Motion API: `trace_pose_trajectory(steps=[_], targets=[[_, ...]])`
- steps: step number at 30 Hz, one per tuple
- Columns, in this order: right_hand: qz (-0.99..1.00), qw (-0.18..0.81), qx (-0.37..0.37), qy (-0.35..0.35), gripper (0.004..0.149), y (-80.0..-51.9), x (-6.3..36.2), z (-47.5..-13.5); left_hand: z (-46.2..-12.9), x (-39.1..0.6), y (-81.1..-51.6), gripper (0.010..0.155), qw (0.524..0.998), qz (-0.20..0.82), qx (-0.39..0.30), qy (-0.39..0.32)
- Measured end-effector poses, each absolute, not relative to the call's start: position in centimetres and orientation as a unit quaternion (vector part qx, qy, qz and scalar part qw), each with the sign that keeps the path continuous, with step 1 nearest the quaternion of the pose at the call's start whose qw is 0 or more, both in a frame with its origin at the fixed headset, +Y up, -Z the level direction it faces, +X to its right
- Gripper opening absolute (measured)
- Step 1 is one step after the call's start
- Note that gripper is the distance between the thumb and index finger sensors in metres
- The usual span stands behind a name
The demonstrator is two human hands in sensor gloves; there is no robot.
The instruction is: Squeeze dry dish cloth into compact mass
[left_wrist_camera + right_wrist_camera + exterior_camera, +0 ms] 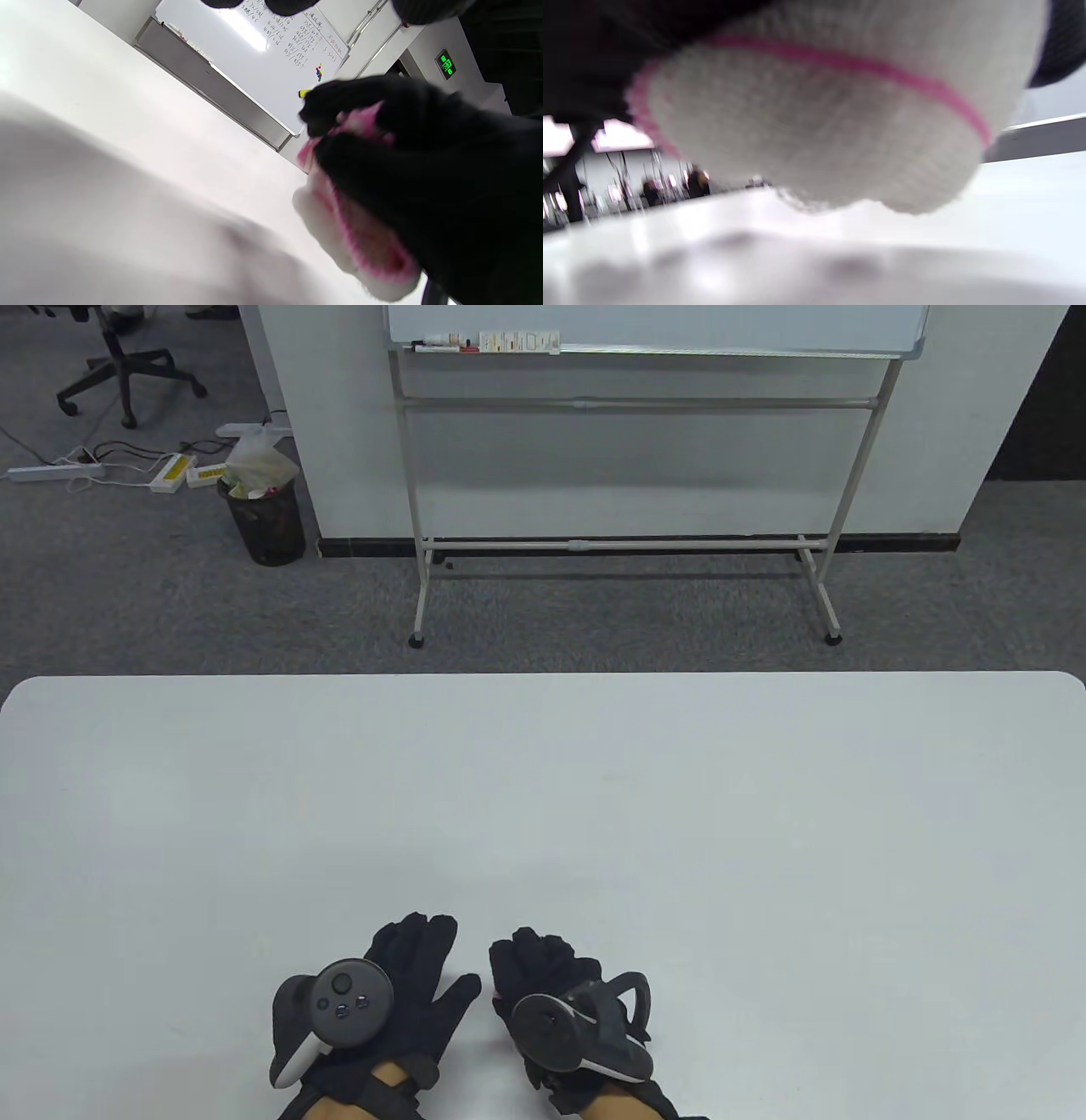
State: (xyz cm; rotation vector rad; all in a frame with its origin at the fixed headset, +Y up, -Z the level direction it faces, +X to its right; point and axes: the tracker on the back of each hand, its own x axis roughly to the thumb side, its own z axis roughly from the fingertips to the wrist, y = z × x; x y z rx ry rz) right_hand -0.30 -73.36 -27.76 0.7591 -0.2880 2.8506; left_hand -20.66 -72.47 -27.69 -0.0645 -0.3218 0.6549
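Overhead camera looks down on the white table point(543, 814); both low, tilted wrist cameras closely frame the dish cloth point(814, 127).

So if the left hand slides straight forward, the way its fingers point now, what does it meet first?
Nothing, it seems: the left hand points up the bare table toward its far edge. The right hand, gripping the dish cloth, stays beside that line.

white dish cloth point(818, 127) – pink-edged – bunched up just above the table.
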Motion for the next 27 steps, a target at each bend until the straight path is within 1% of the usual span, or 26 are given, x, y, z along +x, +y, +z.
trace_pose_trajectory(steps=[3, 5, 7, 8, 10, 12, 13, 16, 18, 20, 24, 27], targets=[[0.963, 0.001, 0.26, -0.072, 0.057, -74.6, -1.3, -28.0, -27.7, -20.7, -72.5, 0.076, 0.935, 0.317, -0.035, -0.154], [0.963, -0.023, 0.264, -0.055, 0.059, -75.4, -1.6, -28.1, -27.7, -20.9, -72.5, 0.076, 0.934, 0.322, -0.034, -0.152], [0.962, -0.009, 0.271, -0.019, 0.063, -76.3, -1.8, -28.3, -27.8, -20.9, -72.6, 0.076, 0.934, 0.323, -0.036, -0.15], [0.963, -0.006, 0.27, 0.016, 0.066, -76.6, -1.9, -28.4, -27.8, -21.0, -72.7, 0.076, 0.934, 0.323, -0.039, -0.148], [0.96, -0.005, 0.278, 0.039, 0.071, -76.8, -2.1, -28.5, -27.8, -21.2, -72.8, 0.076, 0.932, 0.329, -0.041, -0.146], [0.956, -0.011, 0.283, 0.07, 0.073, -77.3, -2.3, -28.6, -27.8, -21.4, -72.8, 0.076, 0.932, 0.331, -0.04, -0.144], [0.952, -0.015, 0.29, 0.101, 0.075, -77.7, -2.5, -28.6, -27.8, -21.5, -72.8, 0.076, 0.932, 0.332, -0.039, -0.143], [0.939, -0.026, 0.304, 0.157, 0.079, -78.6, -3.1, -28.4, -27.9, -21.6, -72.8, 0.076, 0.931, 0.335, -0.039, -0.141], [0.933, -0.051, 0.314, 0.171, 0.081, -79.0, -3.7, -28.1, -27.9, -21.5, -72.9, 0.076, 0.93, 0.336, -0.039, -0.141], [0.928, -0.067, 0.314, 0.19, 0.08, -79.4, -4.1, -27.8, -27.9, -21.5, -72.9, 0.076, 0.931, 0.335, -0.04, -0.142], [0.928, -0.06, 0.309, 0.198, 0.083, -79.5, -4.0, -27.9, -27.9, -21.4, -72.9, 0.076, 0.931, 0.335, -0.039, -0.144], [0.932, -0.049, 0.308, 0.188, 0.084, -79.2, -3.9, -27.9, -27.9, -21.6, -73.0, 0.076, 0.931, 0.335, -0.035, -0.141]])
